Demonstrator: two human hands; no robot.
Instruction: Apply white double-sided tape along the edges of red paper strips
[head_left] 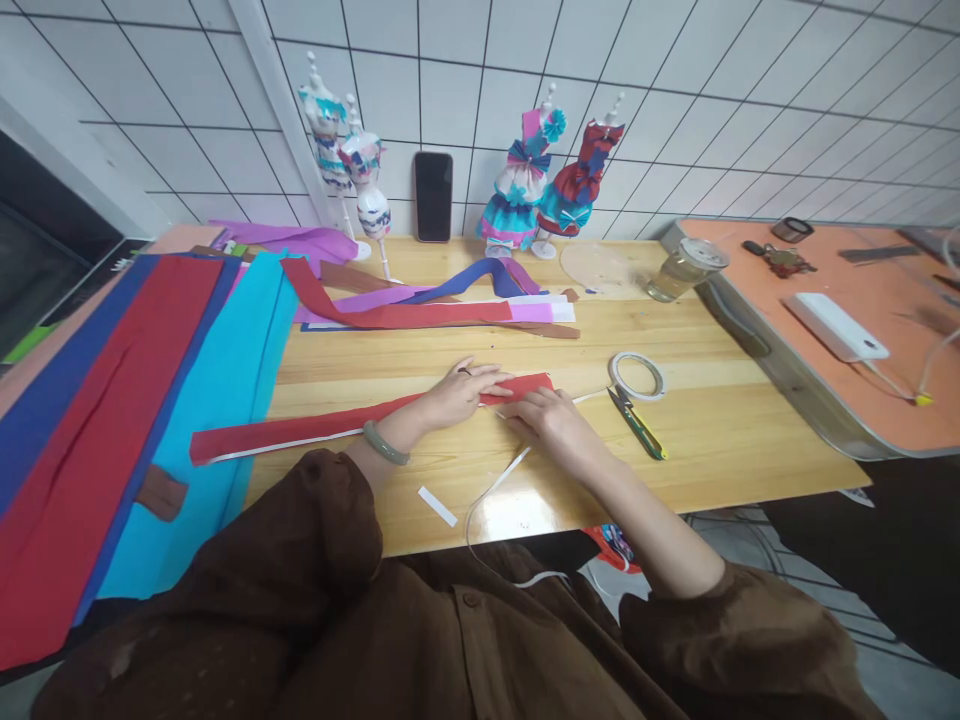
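A long red crepe paper strip [300,428] lies across the table, a white tape line along its lower edge. My left hand [459,395] rests on it, fingers stretched out flat and pressing near its right part. Beside it, my right hand [551,425] has its fingers curled together at the strip's right end; what they pinch is hidden. A thin white tape backing [491,490] curls from below my right hand over the table edge. Right of the hands lie a roll of double-sided tape [637,377] and green-handled thread snips [637,425].
Folded red crepe paper [127,400] and turquoise crepe paper [217,400] cover the left side. Coloured strips [420,312] lie behind. Along the wall stand dressed mini mannequins [517,190] and a phone [433,197]. A lidded glass [686,270] stands back right, beside an orange-topped table [855,280].
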